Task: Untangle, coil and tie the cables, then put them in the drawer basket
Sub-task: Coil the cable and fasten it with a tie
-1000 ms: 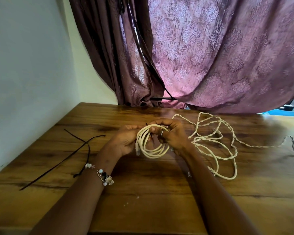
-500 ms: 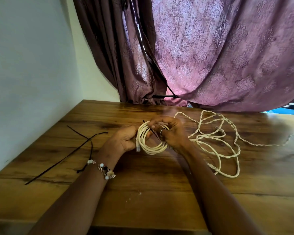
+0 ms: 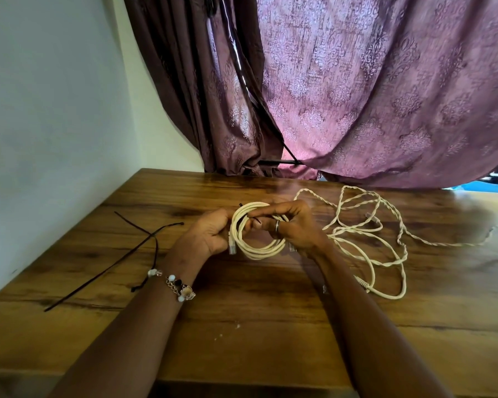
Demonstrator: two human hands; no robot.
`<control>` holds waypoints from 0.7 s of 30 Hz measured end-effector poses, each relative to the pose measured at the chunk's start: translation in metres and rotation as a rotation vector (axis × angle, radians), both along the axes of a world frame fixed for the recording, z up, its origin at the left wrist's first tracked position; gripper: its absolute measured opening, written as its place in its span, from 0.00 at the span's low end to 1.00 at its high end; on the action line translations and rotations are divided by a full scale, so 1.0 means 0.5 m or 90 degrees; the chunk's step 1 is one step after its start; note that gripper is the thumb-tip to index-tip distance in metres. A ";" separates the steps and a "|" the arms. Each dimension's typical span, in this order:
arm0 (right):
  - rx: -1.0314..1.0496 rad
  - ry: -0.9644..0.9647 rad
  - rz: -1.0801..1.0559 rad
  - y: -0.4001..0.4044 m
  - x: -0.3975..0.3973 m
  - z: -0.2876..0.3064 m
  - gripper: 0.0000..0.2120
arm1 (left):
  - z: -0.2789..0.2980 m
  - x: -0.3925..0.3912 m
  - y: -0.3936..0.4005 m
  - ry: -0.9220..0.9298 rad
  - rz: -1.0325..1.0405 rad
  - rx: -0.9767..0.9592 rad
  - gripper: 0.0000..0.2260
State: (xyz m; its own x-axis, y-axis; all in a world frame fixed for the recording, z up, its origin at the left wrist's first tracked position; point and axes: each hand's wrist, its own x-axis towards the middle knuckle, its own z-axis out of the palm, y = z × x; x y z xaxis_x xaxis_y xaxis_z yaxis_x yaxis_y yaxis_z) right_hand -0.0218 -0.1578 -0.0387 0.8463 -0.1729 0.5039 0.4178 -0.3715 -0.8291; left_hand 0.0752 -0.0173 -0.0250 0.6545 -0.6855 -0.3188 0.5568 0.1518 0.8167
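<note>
A cream cable coil (image 3: 255,248) of several loops sits upright between my hands over the wooden table (image 3: 270,326). My left hand (image 3: 206,237) grips its left side, where a plug end hangs down. My right hand (image 3: 292,228) pinches the coil's top together with a thin black tie (image 3: 255,219) that crosses the loops. To the right lies a tangled cream cable (image 3: 368,234), partly twisted on itself, trailing off toward the right edge. No drawer basket is in view.
Two long black cable ties (image 3: 118,259) lie crossed on the table's left part, near the white wall (image 3: 41,139). A purple patterned curtain (image 3: 357,96) hangs down to the table's far edge. Small white crumbs (image 3: 236,326) dot the wood near the front.
The coil has been turned a little and held tighter. A black tie has come into sight across the coil's top under my right fingers. The loose cable has not moved.
</note>
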 end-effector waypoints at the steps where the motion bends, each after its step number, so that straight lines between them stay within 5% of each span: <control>1: 0.008 -0.005 0.000 0.000 -0.002 0.000 0.09 | 0.001 0.001 0.000 -0.008 -0.003 0.003 0.19; 9: 0.172 -0.030 -0.051 0.015 0.002 0.000 0.02 | 0.008 0.001 -0.009 -0.179 0.064 0.010 0.02; 21: 0.158 0.007 -0.011 0.019 -0.006 0.003 0.03 | 0.006 -0.004 -0.003 -0.286 0.034 0.012 0.03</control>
